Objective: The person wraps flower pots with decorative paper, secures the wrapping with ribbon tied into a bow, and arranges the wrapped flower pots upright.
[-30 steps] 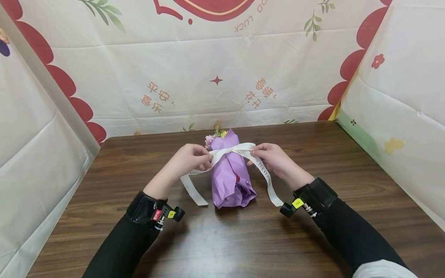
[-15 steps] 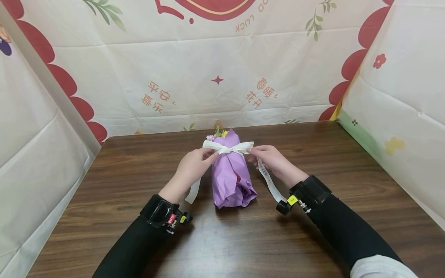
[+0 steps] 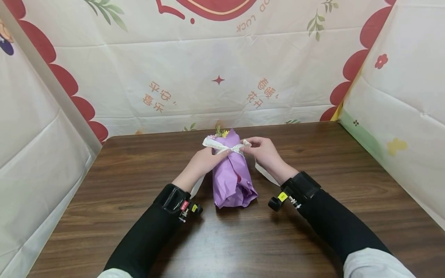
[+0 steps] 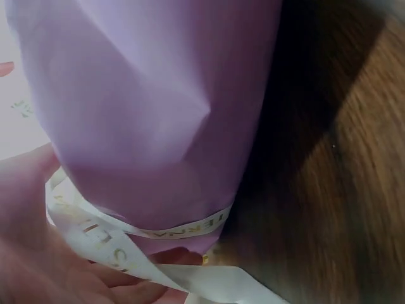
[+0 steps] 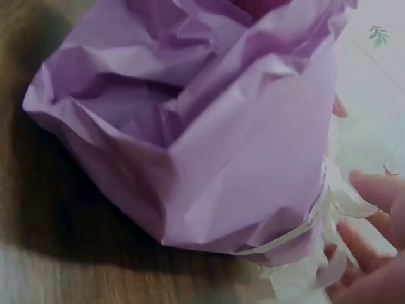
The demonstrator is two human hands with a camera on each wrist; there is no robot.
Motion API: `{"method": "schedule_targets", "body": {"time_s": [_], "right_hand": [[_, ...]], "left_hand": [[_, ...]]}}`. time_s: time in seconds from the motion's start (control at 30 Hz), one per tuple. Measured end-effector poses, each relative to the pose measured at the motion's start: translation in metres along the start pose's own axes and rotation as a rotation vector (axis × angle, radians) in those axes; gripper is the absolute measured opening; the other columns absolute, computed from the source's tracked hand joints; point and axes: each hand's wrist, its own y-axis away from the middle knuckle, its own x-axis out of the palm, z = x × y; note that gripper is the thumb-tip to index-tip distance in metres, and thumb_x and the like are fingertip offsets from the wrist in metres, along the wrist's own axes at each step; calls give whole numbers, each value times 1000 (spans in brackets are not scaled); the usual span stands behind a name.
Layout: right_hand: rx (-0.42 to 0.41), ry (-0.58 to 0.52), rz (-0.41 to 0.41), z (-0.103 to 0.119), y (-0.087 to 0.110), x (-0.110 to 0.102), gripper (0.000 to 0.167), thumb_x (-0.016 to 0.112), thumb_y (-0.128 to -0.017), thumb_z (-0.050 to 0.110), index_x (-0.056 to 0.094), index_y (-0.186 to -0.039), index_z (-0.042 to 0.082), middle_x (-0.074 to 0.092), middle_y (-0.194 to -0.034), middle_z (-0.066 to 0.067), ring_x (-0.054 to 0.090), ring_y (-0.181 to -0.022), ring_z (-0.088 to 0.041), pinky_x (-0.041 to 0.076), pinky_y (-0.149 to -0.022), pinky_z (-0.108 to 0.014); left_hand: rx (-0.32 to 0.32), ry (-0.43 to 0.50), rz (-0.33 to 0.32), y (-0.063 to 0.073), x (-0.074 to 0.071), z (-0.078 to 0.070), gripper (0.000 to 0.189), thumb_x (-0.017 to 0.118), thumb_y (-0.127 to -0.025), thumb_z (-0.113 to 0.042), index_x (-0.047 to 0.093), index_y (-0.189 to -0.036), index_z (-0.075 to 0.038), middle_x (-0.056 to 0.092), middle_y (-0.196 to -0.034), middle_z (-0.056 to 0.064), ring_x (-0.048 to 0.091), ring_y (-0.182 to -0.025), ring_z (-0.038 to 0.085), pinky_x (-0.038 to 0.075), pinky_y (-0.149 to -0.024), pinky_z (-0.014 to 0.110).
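Observation:
A small bouquet wrapped in purple paper (image 3: 229, 181) stands on the table, pink and yellow flowers (image 3: 224, 133) showing at its far end. Round its narrow part runs a white printed ribbon (image 3: 215, 144), tied in a bow. My left hand (image 3: 203, 160) holds the ribbon on the left side, thumb reaching to the knot. On the other side, my right hand (image 3: 264, 152) pinches the bow's right loop, which the right wrist view shows as a crumpled loop (image 5: 345, 193) by the fingertips. Printed ribbon (image 4: 101, 240) crosses the left fingers in the left wrist view.
One ribbon tail (image 3: 197, 187) hangs beside the left wrist, another tail (image 3: 265, 173) beneath the right hand. The brown wooden table (image 3: 139, 231) ends at a printed white cloth backdrop (image 3: 194, 65), with further cloth walls on both sides.
The left hand has moved right, from the ribbon's left side to near the knot; a left loop now shows. The right hand has shifted left and up onto the right loop.

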Motion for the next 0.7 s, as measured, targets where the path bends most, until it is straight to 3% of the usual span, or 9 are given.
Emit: {"method": "schedule_targets", "body": {"time_s": [0.2, 0.37, 0.57, 0.7], "right_hand": [[-42, 117, 15, 1, -2, -2, 37, 78, -80, 3, 69, -115, -3, 69, -107, -18, 64, -89, -18, 53, -70, -22], [-76, 160, -34, 4, -3, -4, 22, 76, -85, 15, 75, -101, 1, 72, -95, -11, 60, -80, -15, 49, -63, -21], [-59, 185, -36, 4, -6, 0, 19, 68, -92, 20, 71, -94, 1, 68, -87, -11, 57, -74, -18, 47, -61, -24], [-28, 166, -52, 7, -6, 6, 21, 64, -95, 22, 63, -89, 2, 62, -78, -9, 55, -70, -16, 45, -60, -23]], "left_hand": [[-9, 92, 30, -6, 1, 0, 90, 47, -87, -71, 41, -146, -4, 49, -141, 21, 48, -127, 35, 41, -103, 46], [-1, 132, 77, -10, 1, 4, 87, 45, -90, -68, 43, -144, 0, 51, -138, 23, 50, -125, 35, 42, -101, 45], [-17, 217, 125, -14, 1, 6, 84, 47, -91, -65, 45, -143, 1, 50, -138, 24, 49, -126, 33, 42, -102, 43], [-43, 230, 118, -15, 1, 5, 85, 47, -89, -68, 51, -138, 1, 57, -129, 19, 56, -111, 25, 49, -89, 36]]}}
